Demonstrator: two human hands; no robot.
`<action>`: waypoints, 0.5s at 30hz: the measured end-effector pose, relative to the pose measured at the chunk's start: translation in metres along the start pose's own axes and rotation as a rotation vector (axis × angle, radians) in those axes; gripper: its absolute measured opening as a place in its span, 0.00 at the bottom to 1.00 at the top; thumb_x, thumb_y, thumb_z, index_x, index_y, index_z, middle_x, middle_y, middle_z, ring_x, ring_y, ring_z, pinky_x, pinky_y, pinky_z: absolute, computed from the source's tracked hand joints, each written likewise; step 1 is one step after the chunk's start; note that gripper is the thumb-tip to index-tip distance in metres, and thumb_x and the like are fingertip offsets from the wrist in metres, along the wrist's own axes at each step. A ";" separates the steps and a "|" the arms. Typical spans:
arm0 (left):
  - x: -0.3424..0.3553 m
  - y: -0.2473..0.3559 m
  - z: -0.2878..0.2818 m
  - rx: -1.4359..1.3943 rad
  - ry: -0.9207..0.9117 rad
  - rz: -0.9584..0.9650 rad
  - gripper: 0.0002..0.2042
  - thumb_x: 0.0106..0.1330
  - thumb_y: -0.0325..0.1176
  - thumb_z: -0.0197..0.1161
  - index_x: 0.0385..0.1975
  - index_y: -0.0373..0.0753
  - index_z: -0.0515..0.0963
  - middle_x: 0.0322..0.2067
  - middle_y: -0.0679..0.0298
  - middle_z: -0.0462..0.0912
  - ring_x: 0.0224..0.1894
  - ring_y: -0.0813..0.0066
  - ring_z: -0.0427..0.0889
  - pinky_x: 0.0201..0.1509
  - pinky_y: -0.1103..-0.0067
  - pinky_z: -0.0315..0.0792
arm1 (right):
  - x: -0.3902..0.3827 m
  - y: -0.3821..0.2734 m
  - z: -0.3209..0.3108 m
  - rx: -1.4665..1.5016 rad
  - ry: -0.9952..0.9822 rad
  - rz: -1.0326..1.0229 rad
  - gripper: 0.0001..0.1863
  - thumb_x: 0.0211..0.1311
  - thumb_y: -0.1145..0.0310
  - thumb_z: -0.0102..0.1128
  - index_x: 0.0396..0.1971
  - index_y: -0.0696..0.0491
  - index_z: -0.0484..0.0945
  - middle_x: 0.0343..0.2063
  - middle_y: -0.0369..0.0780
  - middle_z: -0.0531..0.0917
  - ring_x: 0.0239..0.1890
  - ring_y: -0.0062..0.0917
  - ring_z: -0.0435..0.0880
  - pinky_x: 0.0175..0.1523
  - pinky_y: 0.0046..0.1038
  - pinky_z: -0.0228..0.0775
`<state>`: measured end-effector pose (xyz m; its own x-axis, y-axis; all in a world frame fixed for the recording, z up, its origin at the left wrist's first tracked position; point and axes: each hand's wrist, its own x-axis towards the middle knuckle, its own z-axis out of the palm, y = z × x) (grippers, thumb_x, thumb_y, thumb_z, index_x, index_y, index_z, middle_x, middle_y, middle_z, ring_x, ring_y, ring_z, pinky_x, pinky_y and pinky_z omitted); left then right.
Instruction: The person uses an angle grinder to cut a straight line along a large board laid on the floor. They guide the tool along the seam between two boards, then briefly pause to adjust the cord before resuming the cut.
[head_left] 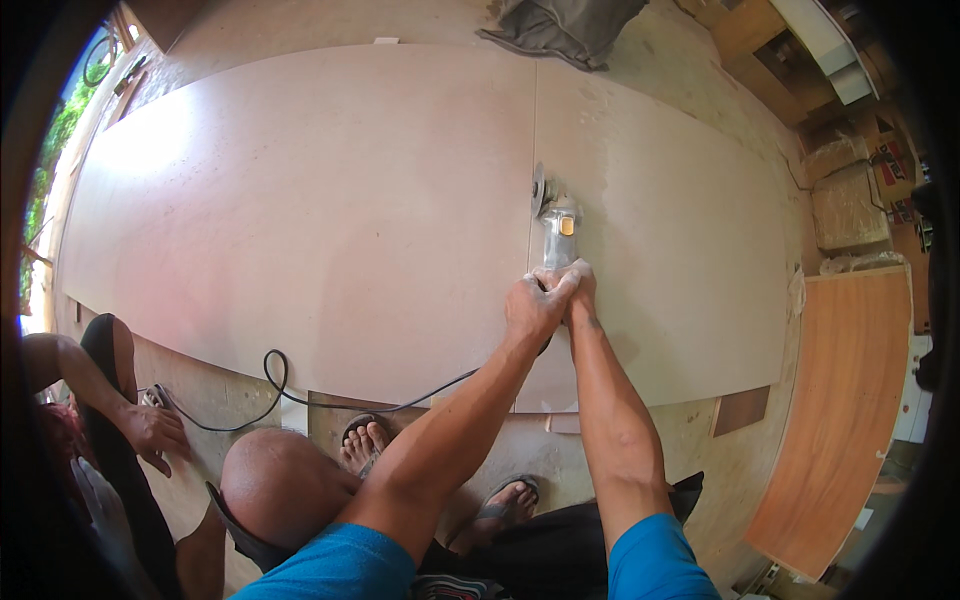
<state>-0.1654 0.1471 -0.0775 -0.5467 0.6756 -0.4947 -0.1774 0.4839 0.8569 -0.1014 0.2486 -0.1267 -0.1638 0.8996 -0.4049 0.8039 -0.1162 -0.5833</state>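
Note:
Both of my hands are wrapped round the body of an angle grinder (560, 238), held out in front of me over a large pale board (350, 230). My left hand (540, 300) and my right hand (581, 285) press close together at its rear end, dusted with white powder. The grinder's disc (540, 190) stands on edge at a straight line that crosses the board from far to near. Whether the disc touches the surface, I cannot tell. A black cord (400, 405) runs left from under my left forearm.
A co-worker's hand (155, 432) hangs at the lower left near the looped cord. Beyond the board lies a dark grey cloth bag (565, 28). A brown wooden panel (840, 410) and cardboard boxes (850, 205) stand at the right. My sandalled feet are near the board's front edge.

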 end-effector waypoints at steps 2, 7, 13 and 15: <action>-0.002 0.000 0.001 0.014 0.017 -0.004 0.32 0.64 0.60 0.74 0.38 0.26 0.87 0.31 0.49 0.90 0.36 0.64 0.91 0.43 0.69 0.83 | -0.004 0.002 -0.002 0.039 0.004 -0.025 0.22 0.43 0.57 0.78 0.28 0.63 0.83 0.26 0.44 0.87 0.28 0.32 0.84 0.35 0.40 0.77; -0.007 -0.002 0.003 -0.022 0.033 0.001 0.26 0.62 0.56 0.74 0.32 0.32 0.84 0.30 0.50 0.89 0.35 0.60 0.90 0.44 0.66 0.82 | -0.006 0.005 0.001 -0.002 0.038 -0.018 0.21 0.42 0.57 0.78 0.24 0.62 0.83 0.22 0.42 0.85 0.24 0.31 0.82 0.33 0.40 0.76; -0.010 -0.007 0.004 -0.021 0.021 -0.011 0.28 0.63 0.57 0.74 0.36 0.29 0.86 0.32 0.49 0.90 0.37 0.62 0.91 0.44 0.68 0.82 | -0.014 0.008 -0.001 0.097 0.018 -0.017 0.21 0.43 0.57 0.79 0.20 0.62 0.81 0.19 0.39 0.82 0.22 0.28 0.79 0.30 0.40 0.73; -0.010 -0.008 0.004 -0.009 0.016 -0.015 0.31 0.63 0.57 0.74 0.38 0.26 0.86 0.33 0.48 0.91 0.38 0.64 0.92 0.44 0.69 0.83 | -0.016 0.007 -0.002 0.116 0.002 -0.019 0.22 0.43 0.57 0.79 0.20 0.62 0.81 0.19 0.38 0.81 0.22 0.27 0.79 0.30 0.40 0.73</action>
<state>-0.1555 0.1386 -0.0803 -0.5571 0.6591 -0.5051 -0.1928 0.4890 0.8507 -0.0920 0.2346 -0.1224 -0.1767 0.9030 -0.3915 0.7294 -0.1469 -0.6681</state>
